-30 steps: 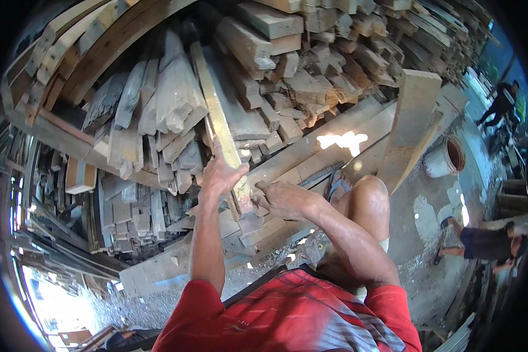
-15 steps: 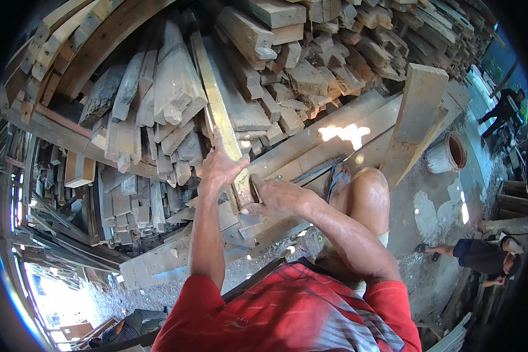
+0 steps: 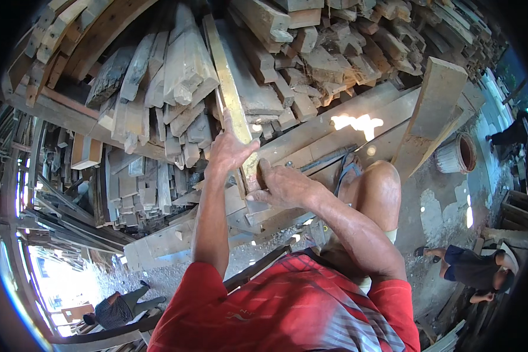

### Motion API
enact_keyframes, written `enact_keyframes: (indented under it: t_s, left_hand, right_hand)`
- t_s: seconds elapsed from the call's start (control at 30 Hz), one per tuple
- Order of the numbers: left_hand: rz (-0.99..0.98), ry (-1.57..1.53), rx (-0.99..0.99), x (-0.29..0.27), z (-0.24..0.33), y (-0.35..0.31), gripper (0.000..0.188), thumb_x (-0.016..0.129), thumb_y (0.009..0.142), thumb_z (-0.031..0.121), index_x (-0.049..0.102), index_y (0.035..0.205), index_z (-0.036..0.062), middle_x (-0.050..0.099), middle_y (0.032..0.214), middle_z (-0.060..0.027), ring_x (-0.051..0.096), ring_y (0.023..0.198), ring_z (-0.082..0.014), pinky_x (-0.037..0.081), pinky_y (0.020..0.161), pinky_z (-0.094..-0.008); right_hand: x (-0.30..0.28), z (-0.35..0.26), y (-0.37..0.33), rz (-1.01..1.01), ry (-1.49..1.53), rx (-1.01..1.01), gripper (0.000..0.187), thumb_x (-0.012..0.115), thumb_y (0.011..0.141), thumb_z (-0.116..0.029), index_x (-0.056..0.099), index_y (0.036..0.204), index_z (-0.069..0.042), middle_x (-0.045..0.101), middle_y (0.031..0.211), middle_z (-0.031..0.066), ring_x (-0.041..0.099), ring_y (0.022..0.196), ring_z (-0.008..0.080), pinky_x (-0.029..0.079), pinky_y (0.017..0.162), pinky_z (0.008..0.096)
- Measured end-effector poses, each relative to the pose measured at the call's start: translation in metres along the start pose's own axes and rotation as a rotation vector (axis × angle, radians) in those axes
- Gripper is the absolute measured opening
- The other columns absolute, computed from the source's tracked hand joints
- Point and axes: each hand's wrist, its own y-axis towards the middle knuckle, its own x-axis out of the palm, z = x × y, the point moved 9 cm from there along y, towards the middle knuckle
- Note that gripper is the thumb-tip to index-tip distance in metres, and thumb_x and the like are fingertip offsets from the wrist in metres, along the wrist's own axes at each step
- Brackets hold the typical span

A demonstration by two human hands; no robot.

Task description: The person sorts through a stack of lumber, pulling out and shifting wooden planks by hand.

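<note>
Both my hands are on a narrow, yellow-faced plank (image 3: 233,105) that points away from me, its far end among stacked beams (image 3: 190,73) and its near end above low boards (image 3: 158,245). My left hand (image 3: 232,151) grasps it along its length, thumb across the face; my right hand (image 3: 288,185) grips the near end, fingers along the right edge. The step in hand appears to be guiding the plank lengthwise; the next move, I judge, calls for both grips firm and the plank straight, clear of neighbouring beams.
</note>
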Motion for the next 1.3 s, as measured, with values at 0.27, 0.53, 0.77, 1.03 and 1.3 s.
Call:
enact_keyframes:
  t_s: [0.27,0.53,0.77,1.03,1.3]
  left_hand:
    - [-0.003,0.033,-0.001,0.002,0.005,0.0,0.126,0.077,0.073,0.043,0.0,0.165,0.0031,0.064,0.125,-0.0365,0.065,0.116,-0.0472,0.052,0.105,-0.0466]
    - [-0.016,0.04,-0.009,0.004,0.006,-0.001,0.127,0.079,0.074,0.042,-0.002,0.165,0.0043,0.064,0.125,-0.0359,0.065,0.115,-0.047,0.053,0.104,-0.0467]
    - [-0.018,0.036,0.02,0.019,0.016,0.001,0.129,0.079,0.072,0.041,-0.001,0.162,-0.0043,0.069,0.117,-0.0331,0.069,0.11,-0.0449,0.055,0.1,-0.0458]
    - [-0.003,0.067,0.032,0.026,0.017,0.003,0.125,0.079,0.071,0.043,0.007,0.163,-0.0028,0.064,0.126,-0.0344,0.066,0.117,-0.0442,0.053,0.103,-0.0456]
    - [0.131,-0.204,0.018,0.025,-0.036,-0.004,0.115,0.071,0.083,0.056,0.008,0.166,0.007,0.049,0.15,-0.0325,0.052,0.137,-0.0437,0.04,0.117,-0.0479]
  right_hand:
    - [0.004,0.003,0.002,0.046,-0.018,-0.016,0.084,0.068,0.094,-0.057,0.041,0.124,0.016,0.068,0.092,0.0358,0.069,0.094,0.0505,0.055,0.083,0.0554]
    - [0.007,0.006,0.001,0.181,0.122,0.096,0.08,0.076,0.089,-0.049,0.044,0.129,0.013,0.069,0.104,0.0357,0.068,0.103,0.0504,0.054,0.089,0.0536]
    - [0.023,0.031,0.006,0.432,0.405,0.141,0.075,0.076,0.091,-0.041,0.043,0.138,0.008,0.069,0.112,0.0334,0.068,0.109,0.0478,0.053,0.092,0.0516]
    - [0.02,0.033,0.003,0.373,0.44,0.198,0.074,0.074,0.09,-0.025,0.037,0.146,0.004,0.069,0.113,0.0316,0.07,0.107,0.0438,0.054,0.089,0.0486]
    - [0.028,0.063,0.001,0.415,0.702,0.18,0.064,0.076,0.09,-0.015,0.046,0.144,0.004,0.073,0.111,0.019,0.073,0.093,0.026,0.058,0.08,0.0394]
